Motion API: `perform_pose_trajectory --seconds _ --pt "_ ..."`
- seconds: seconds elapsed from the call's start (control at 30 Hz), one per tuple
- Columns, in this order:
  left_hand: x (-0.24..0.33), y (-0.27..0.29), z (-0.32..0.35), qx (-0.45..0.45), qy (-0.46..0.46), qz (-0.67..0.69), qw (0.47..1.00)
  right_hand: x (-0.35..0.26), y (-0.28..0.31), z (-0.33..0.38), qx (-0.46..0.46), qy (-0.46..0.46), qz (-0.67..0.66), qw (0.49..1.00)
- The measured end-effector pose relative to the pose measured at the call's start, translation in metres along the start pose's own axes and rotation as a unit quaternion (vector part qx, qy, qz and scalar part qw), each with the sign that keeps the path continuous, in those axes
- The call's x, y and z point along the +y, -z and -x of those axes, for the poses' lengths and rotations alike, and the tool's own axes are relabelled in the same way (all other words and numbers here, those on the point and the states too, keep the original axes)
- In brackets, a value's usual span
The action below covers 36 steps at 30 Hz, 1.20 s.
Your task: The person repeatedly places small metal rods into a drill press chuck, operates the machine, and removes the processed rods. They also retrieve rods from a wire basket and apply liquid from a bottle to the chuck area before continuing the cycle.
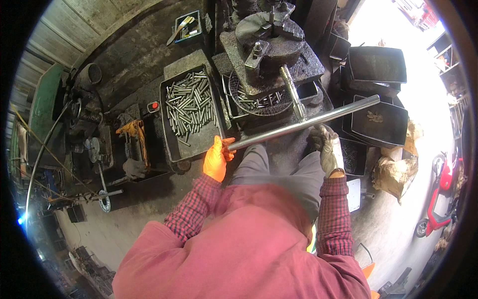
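1. Both forearms, in checked sleeves (334, 214), reach forward; the orange-gloved left hand (216, 160) pinches the left end of a long metal rod (298, 125); the pale-gloved right hand (330, 153) is curled at the rod's underside, right of its middle; whether it grips the rod I cannot tell.
2. The rod crosses in front of the knees, slanting up to the right; its free end shows against the dark bins.
3. Left of the rod, an oblong metal tray (193, 148) holds a heap of short, shiny pins (190, 102), its near end mostly bare.
4. Beyond the rod's middle, a round mesh basket (271, 110) holds more such pins.
5. To the right, a lower dark bin (381, 130) holds a pale, crumpled thing (374, 116); another dark bin (377, 65) lies beyond it.
6. Farthest, a small blue-edged box (198, 24) holds small items, with a paintbrush (180, 29) across its side.
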State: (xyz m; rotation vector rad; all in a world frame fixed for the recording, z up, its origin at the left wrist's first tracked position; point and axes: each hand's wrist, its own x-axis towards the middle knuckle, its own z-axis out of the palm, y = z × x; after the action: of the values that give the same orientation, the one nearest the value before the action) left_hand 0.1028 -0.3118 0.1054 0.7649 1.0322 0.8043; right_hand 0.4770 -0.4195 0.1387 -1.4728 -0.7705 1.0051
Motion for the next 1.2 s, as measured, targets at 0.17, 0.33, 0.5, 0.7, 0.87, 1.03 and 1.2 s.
perform_pose_trajectory --seconds 0.17,0.33,0.5,0.7,0.87,1.03,1.2 --pt "0.015 0.004 -0.014 0.049 -0.056 -0.038 0.997 0.008 0.0 -0.013 0.026 -0.032 -0.02 0.999" --pt "0.057 0.021 -0.069 0.085 -0.13 -0.016 0.988 0.026 0.011 -0.065 0.069 -0.045 -0.138 0.987" --pt "0.074 0.032 -0.16 0.085 -0.168 -0.088 0.978 0.035 0.012 -0.157 0.035 -0.038 -0.047 0.998" --pt "0.033 0.013 -0.249 0.107 -0.091 -0.118 0.983 0.038 -0.003 -0.246 0.001 -0.135 -0.263 0.955" --pt "0.014 0.004 -0.289 0.136 -0.027 -0.154 0.978 0.055 -0.017 -0.285 0.008 -0.158 -0.265 0.951" --pt "0.012 -0.003 -0.294 0.136 -0.025 -0.053 0.989 0.068 -0.036 -0.304 0.011 -0.177 -0.275 0.945" --pt "0.026 0.004 -0.292 0.127 0.017 -0.082 0.988 0.07 -0.05 -0.307 0.015 -0.183 -0.282 0.942"
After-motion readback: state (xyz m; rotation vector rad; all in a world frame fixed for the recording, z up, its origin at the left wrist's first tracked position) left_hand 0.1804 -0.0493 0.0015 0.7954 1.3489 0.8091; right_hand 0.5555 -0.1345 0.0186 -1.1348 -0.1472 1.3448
